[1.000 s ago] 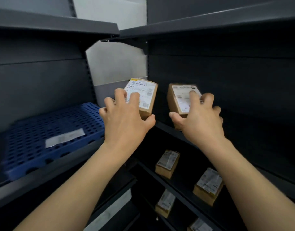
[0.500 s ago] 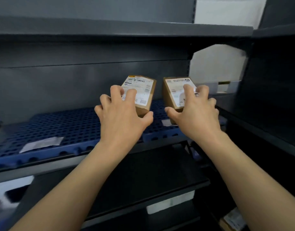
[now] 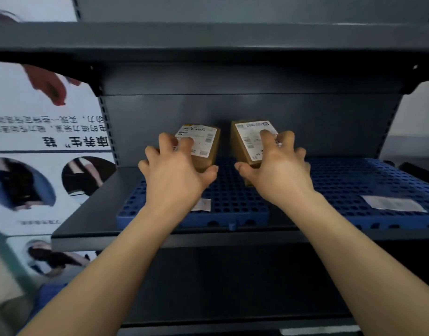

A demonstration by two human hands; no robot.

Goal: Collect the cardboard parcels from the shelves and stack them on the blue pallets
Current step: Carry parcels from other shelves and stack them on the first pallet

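A dark metal shelf unit fills my view, with a printed poster on the wall to its left. On the middle shelf lie two blue pallets side by side: the left pallet directly under my hands, the right pallet stretching off to the side. Both my bare arms reach forward over the left one.

My left hand is clamped on the left parcel, fingers across its white label, thumb under its near edge. My right hand grips the right parcel the same way. Each small cardboard box runs lengthwise away from me, tilted with its far end raised. They sit close together but apart.

The pallet deck lies straight below both parcels. I judge they hang just above it, though my hands hide whether the near ends already touch. The left parcel seems the nearer to set down.
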